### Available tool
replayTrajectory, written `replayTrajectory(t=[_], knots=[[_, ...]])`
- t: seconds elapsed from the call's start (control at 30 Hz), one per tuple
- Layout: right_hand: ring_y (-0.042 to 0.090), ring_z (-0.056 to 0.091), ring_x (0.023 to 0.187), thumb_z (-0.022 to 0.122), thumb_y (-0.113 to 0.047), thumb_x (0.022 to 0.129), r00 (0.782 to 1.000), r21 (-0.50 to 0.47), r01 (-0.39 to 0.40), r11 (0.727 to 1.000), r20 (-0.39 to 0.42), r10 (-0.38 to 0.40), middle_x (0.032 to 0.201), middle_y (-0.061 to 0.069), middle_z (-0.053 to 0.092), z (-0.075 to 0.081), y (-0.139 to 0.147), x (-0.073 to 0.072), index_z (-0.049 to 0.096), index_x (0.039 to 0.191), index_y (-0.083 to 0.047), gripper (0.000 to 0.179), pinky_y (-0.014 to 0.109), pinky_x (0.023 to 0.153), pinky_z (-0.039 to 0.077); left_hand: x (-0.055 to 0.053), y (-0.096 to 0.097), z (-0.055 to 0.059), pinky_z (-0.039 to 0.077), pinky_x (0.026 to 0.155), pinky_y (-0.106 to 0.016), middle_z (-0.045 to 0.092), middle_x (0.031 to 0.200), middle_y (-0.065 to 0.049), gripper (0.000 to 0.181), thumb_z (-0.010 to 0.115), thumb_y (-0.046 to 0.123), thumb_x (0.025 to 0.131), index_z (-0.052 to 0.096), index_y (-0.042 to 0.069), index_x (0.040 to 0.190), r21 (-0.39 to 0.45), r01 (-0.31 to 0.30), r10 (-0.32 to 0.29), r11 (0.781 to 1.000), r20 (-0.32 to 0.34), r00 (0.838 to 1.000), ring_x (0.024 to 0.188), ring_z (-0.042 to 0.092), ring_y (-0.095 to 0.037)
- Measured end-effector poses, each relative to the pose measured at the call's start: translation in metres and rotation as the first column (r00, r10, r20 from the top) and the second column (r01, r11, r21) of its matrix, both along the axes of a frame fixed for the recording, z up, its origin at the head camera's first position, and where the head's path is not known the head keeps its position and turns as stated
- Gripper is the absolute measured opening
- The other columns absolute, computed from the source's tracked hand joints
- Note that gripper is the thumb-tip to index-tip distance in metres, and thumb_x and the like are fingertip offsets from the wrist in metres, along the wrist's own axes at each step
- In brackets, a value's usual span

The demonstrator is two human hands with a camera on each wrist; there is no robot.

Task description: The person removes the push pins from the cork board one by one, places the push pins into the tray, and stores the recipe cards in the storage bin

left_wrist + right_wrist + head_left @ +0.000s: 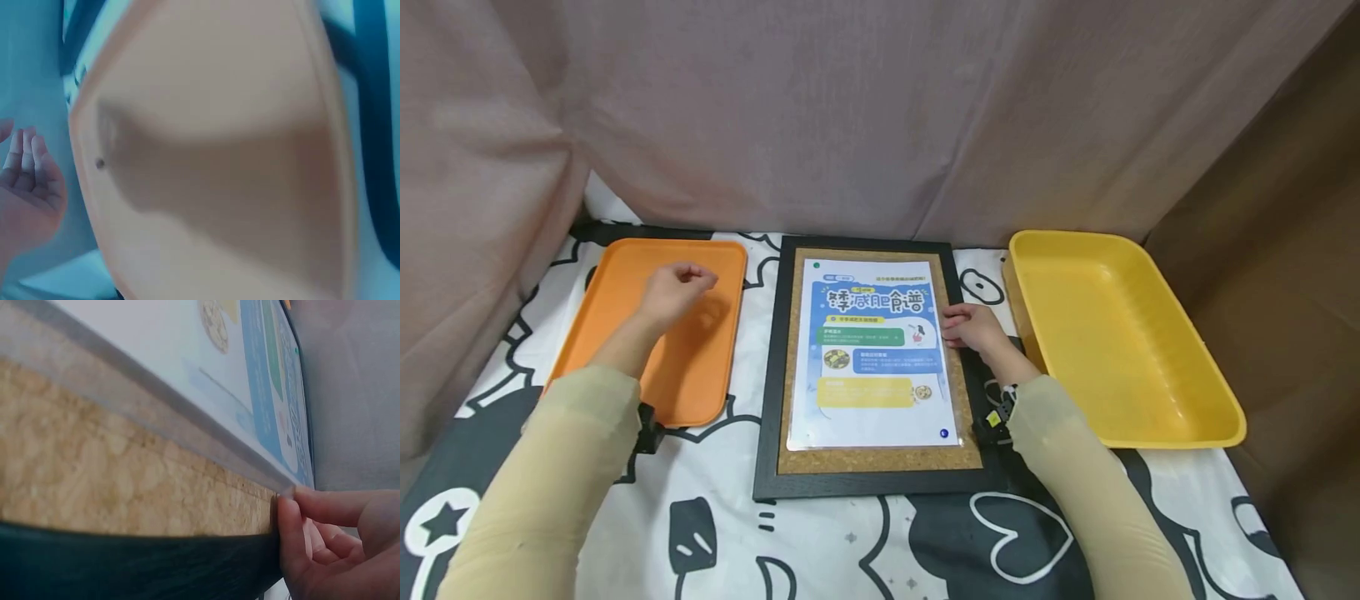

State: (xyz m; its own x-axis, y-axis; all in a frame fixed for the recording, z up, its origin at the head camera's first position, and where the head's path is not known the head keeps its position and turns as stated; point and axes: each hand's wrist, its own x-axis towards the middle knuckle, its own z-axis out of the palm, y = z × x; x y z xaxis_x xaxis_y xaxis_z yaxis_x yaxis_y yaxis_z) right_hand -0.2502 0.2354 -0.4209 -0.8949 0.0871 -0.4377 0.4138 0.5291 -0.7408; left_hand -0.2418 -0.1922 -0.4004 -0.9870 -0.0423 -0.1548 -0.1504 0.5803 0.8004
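A laminated poster [872, 425] with blue, green and yellow panels lies on a cork board [880, 461] in a black frame [872, 485]. A green pin [817, 265] is at the poster's top left corner, a blue pin [944, 433] at its bottom right. My right hand [973, 327] pinches the poster's right edge between thumb and finger, as the right wrist view shows. Above the orange tray [700, 383] hovers my left hand [673, 290], its fingers [42, 159] loosely bent with nothing visible in them. A small dark dot [100, 164] shows on the tray.
To the right of the frame stands a deep yellow bin [1135, 333]. Everything rests on a black-and-white patterned cloth [820, 550]. A grey-brown curtain [850, 117] hangs close behind, and another brown drape [1285, 275] closes the right side.
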Motion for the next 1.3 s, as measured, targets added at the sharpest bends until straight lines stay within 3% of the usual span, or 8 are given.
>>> replayTrajectory(t=[0.1,0.3,0.5,0.63,0.87,1.03,1.2,1.3], knots=[[0.012,0.06,0.083,0.057,0.0,0.089,1.0,-0.009,-0.005,1.0,-0.002,0.005,0.118,0.017,0.059,-0.001,0.001,0.0,0.048,0.132,-0.003,0.044,0.02,0.072,0.053,0.001,0.014,0.003,0.041,0.087,-0.034,0.054,0.119,-0.019,0.041,0.048,0.034,0.096,0.054,-0.002,0.115,0.039,0.049,-0.049,0.998,-0.006,0.999,0.103,0.051,-0.03],[0.01,0.061,0.08,0.057,-0.001,0.089,1.0,-0.009,-0.007,1.0,-0.005,0.007,0.12,0.018,0.059,-0.001,0.003,0.0,0.048,0.133,-0.003,0.044,0.019,0.07,0.053,0.003,0.051,0.003,0.041,0.081,-0.029,0.057,0.113,-0.017,0.039,0.05,0.032,0.095,0.056,-0.001,0.114,0.076,0.146,-0.148,0.986,0.009,0.989,0.097,0.052,-0.027],[0.009,0.06,0.079,0.057,0.0,0.089,1.0,-0.011,0.0,1.0,-0.002,0.0,0.119,0.018,0.06,0.0,0.004,-0.001,0.049,0.132,-0.003,0.044,0.018,0.068,0.053,0.014,0.095,0.002,0.042,0.078,-0.029,0.06,0.105,-0.014,0.03,0.053,0.028,0.093,0.06,0.004,0.11,0.093,0.275,-0.277,0.957,0.014,0.961,0.09,0.052,-0.022],[0.009,0.06,0.078,0.057,0.001,0.089,1.0,-0.011,-0.003,1.0,-0.009,0.003,0.119,0.018,0.06,0.0,0.004,0.0,0.049,0.132,-0.003,0.044,0.018,0.068,0.053,0.027,0.127,0.001,0.044,0.072,-0.025,0.061,0.093,-0.007,0.024,0.057,0.025,0.091,0.064,0.007,0.104,0.098,0.4,-0.401,0.911,-0.006,0.916,0.083,0.053,-0.018],[0.007,0.06,0.075,0.057,0.001,0.089,1.0,-0.023,-0.006,1.0,-0.017,0.006,0.118,0.019,0.059,0.0,0.003,0.001,0.048,0.132,-0.001,0.044,0.019,0.069,0.053,0.047,0.182,-0.004,0.043,0.064,-0.023,0.063,0.084,-0.003,0.016,0.064,0.022,0.087,0.066,0.009,0.096,0.162,0.573,-0.583,0.804,0.018,0.812,0.073,0.056,-0.016],[0.006,0.059,0.071,0.058,0.003,0.088,1.0,-0.038,0.0,0.999,-0.023,-0.001,0.115,0.018,0.06,-0.002,0.002,0.001,0.049,0.131,0.0,0.044,0.019,0.067,0.054,0.058,0.212,-0.009,0.043,0.062,-0.021,0.065,0.081,-0.003,0.012,0.065,0.021,0.086,0.066,0.011,0.093,0.16,0.657,-0.67,0.737,0.041,0.741,0.067,0.054,-0.011],[0.005,0.059,0.069,0.057,0.004,0.087,0.999,-0.046,-0.004,0.999,-0.044,0.002,0.113,0.019,0.06,-0.001,0.002,0.002,0.049,0.13,0.002,0.043,0.019,0.066,0.054,0.068,0.235,-0.016,0.04,0.054,-0.017,0.065,0.073,-0.004,0.009,0.065,0.017,0.085,0.065,0.008,0.088,0.129,0.72,-0.73,0.682,0.055,0.682,0.057,0.052,-0.007],[0.005,0.059,0.07,0.057,0.004,0.087,0.999,-0.042,-0.003,0.999,-0.043,0.001,0.113,0.019,0.06,0.0,0.002,0.003,0.05,0.13,0.001,0.043,0.019,0.066,0.054,0.073,0.245,-0.02,0.039,0.056,-0.016,0.062,0.068,0.001,0.009,0.066,0.016,0.084,0.065,0.008,0.087,0.082,0.753,-0.758,0.653,0.058,0.65,0.058,0.05,-0.005]])
